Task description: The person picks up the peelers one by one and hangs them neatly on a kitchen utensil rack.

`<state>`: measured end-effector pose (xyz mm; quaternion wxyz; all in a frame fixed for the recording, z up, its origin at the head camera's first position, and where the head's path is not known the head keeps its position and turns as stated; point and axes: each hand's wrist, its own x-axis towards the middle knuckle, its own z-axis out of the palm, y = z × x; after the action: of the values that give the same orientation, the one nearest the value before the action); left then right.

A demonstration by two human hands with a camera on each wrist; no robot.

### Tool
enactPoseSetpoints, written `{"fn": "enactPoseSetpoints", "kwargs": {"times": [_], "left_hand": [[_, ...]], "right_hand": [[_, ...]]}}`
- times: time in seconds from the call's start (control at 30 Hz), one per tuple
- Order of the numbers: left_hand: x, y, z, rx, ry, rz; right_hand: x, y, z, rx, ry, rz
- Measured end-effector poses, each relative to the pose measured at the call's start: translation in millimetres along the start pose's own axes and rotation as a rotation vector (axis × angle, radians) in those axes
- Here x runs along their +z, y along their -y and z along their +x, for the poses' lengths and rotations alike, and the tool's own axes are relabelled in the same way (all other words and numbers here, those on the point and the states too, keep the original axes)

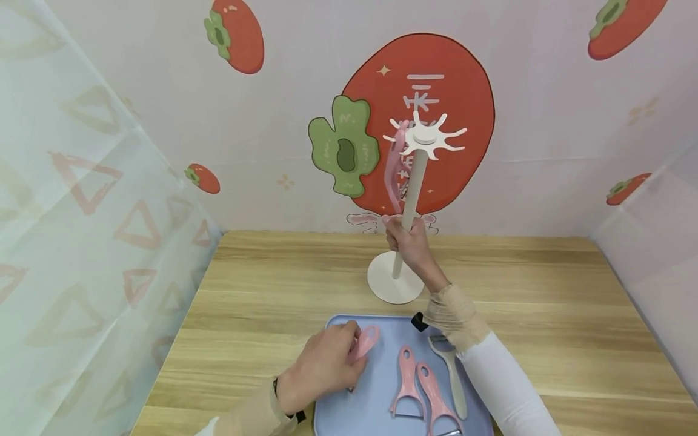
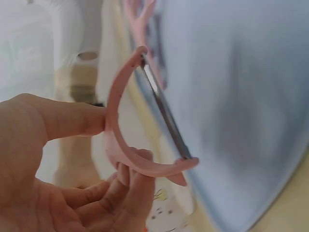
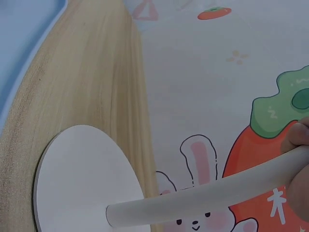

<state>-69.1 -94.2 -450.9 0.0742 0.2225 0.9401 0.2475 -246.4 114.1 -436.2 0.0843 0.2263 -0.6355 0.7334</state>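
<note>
My left hand [image 1: 327, 363] pinches a pink peeler [image 2: 113, 137] between thumb and fingers over the tray; in the left wrist view its curved fork and metal blade face the tray. My right hand [image 1: 411, 243] grips the pole of a white stand [image 1: 415, 188], whose top spreads into several hooks. At least one pink peeler [image 1: 390, 178] hangs from the left side of those hooks. The round base [image 3: 82, 179] sits on the table, and the pole looks tilted in the right wrist view.
A blue tray [image 1: 376, 418] lies at the table's near side. On it are two pink peelers [image 1: 407, 372] and a pale grey-white peeler [image 1: 454, 381] beside my right forearm. The wooden table [image 1: 283, 272] ends at a wall printed with red fruit.
</note>
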Motion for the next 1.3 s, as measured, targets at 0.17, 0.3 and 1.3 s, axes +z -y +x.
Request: {"fn": "enactPoseSetpoints", "kwargs": {"times": [0.17, 0.3, 1.3], "left_hand": [[-26.2, -6.6, 9.9, 0.055, -0.098, -0.081], [-48.5, -14.3, 15.9, 0.104, -0.182, -0.149], [-131.2, -58.2, 64.0, 0.434, -0.555, -0.371]], "right_hand": [[0, 0, 1, -0.009, 0.002, 0.015], [0, -1, 1, -0.015, 0.010, 0.019], [-5, -7, 1, 0.008, 0.043, 0.061]]}}
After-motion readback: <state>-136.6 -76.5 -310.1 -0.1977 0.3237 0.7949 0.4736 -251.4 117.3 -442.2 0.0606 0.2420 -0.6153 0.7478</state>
